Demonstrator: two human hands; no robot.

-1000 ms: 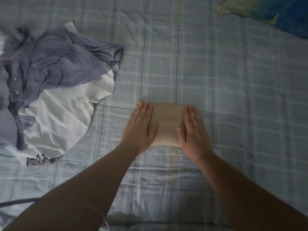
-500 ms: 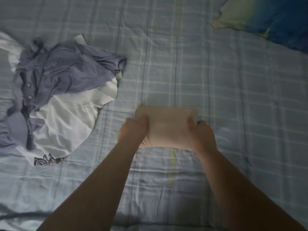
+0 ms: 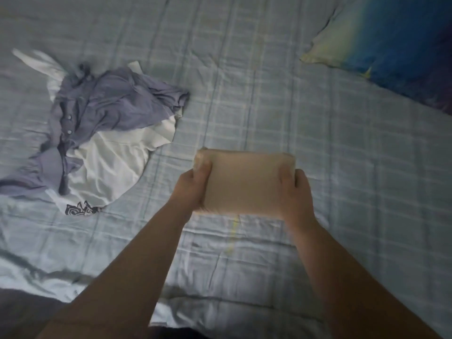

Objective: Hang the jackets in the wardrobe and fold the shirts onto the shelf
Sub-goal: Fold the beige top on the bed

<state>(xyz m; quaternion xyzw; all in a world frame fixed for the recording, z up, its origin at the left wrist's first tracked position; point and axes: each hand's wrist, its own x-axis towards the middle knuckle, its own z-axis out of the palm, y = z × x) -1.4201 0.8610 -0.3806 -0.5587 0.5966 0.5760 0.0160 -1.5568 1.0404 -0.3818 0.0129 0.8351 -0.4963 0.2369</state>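
Note:
A beige shirt [image 3: 244,182], folded into a compact rectangle, is held up above the bed. My left hand [image 3: 193,187] grips its left edge, thumb on top. At the right edge my right hand [image 3: 297,192] grips it the same way. On the bed to the left lies a crumpled purple button shirt [image 3: 107,106], spread partly over a white shirt [image 3: 110,167] with a dark print at its hem.
The bed is covered by a pale blue checked sheet [image 3: 269,94]. A blue and yellow pillow [image 3: 391,40] lies at the far right. A dark strip shows along the near left edge of the bed.
My hands went from pressing flat on the folded beige shirt to gripping its two sides and lifting it off the sheet. The view has shifted right.

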